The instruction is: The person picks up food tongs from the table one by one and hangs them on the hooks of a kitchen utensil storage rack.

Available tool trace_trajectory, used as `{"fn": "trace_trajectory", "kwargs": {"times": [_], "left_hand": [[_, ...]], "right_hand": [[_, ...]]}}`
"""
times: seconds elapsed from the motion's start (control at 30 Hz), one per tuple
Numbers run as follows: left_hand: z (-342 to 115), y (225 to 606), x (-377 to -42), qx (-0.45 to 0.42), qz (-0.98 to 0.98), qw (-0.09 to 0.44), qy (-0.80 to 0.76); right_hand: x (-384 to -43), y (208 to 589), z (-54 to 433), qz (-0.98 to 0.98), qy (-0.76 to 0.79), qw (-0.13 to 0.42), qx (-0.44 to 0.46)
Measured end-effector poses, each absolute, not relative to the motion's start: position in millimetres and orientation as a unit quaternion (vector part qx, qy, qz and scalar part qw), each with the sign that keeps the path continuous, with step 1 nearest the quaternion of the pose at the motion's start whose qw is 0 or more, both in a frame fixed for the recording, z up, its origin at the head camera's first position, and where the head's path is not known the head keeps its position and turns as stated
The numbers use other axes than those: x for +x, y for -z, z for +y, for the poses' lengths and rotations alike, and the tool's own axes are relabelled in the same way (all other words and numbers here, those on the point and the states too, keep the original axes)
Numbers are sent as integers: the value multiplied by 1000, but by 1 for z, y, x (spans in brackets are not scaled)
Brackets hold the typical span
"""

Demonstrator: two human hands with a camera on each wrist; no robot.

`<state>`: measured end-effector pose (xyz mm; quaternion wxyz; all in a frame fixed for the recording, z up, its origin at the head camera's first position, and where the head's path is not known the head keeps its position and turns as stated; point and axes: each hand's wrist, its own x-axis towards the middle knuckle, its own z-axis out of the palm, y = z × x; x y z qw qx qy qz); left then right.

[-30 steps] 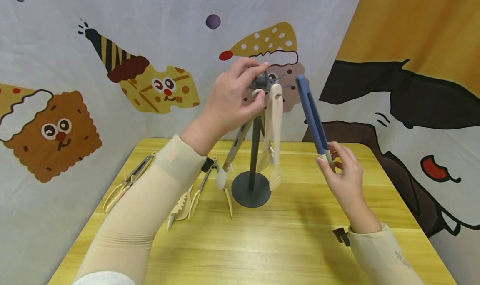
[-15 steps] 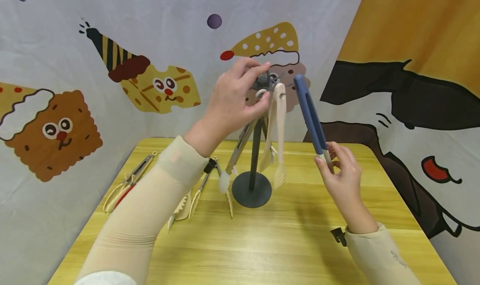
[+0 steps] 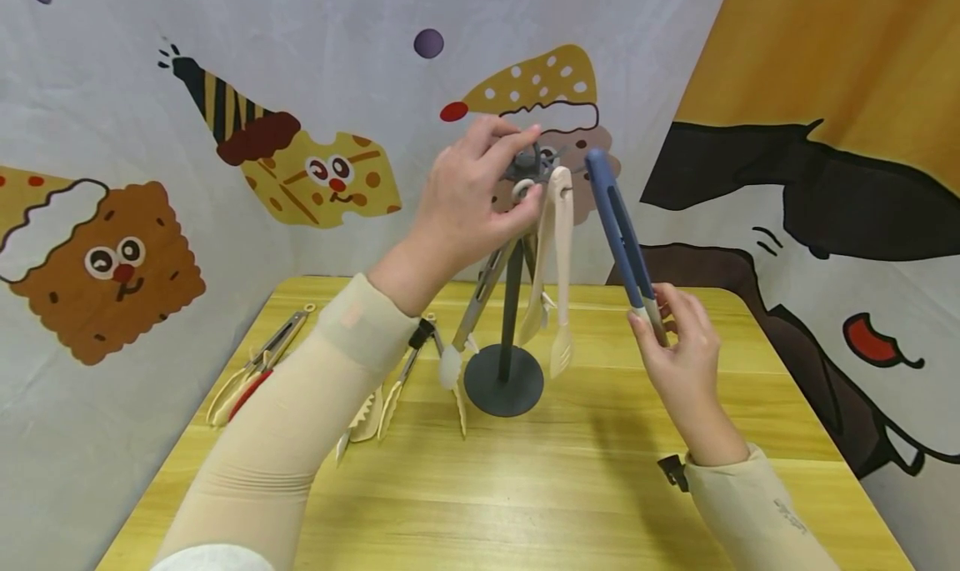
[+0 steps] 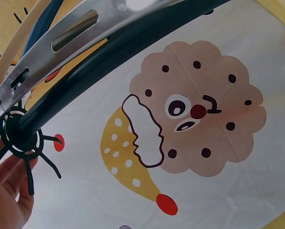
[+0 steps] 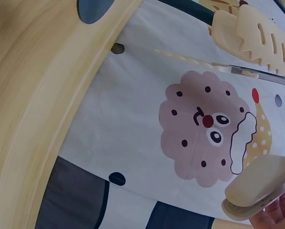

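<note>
Head view shows a dark grey metal stand (image 3: 511, 296) with a round base and a ring of hooks at its top, upright on a yellow wood-grain table (image 3: 525, 496). A person's left hand (image 3: 471, 192) holds the stand's top, thumb and fingers bent about the hub. Their right hand (image 3: 686, 363) pinches blue-handled tongs with pale heads (image 3: 619, 229) by the head end, so the handle points up, leaning slightly toward the stand, just beside its hooks and apart from them. Cream plastic tongs (image 3: 563, 254) hang on the near right of the stand; silver metal tongs with pale tips (image 3: 480, 294) hang at its left. More metal tongs with cream heads (image 3: 283, 334) lie on the table's left side, partly hidden by the left sleeve (image 3: 262, 454). Behind spreads a white cartoon-printed cloth (image 3: 337, 29).
</note>
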<state>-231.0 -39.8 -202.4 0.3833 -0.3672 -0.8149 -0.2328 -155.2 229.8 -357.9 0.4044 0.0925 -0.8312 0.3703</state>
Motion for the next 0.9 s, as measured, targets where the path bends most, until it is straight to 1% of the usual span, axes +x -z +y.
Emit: {"fn": "trace_trajectory", "kwargs": {"times": [0.47,0.73,0.9], "left_hand": [[-39,203,-230,-360,-816,386,234],[-38,203,-230,-356,-819,385,231],[-37,204,-230,-356,-818,387,234]], "right_hand": [[-158,359,225,-831,-351,424,81],[-160,361,221,-815,-330,470,76],[-162,362,220,-813,-317,482,74]]}}
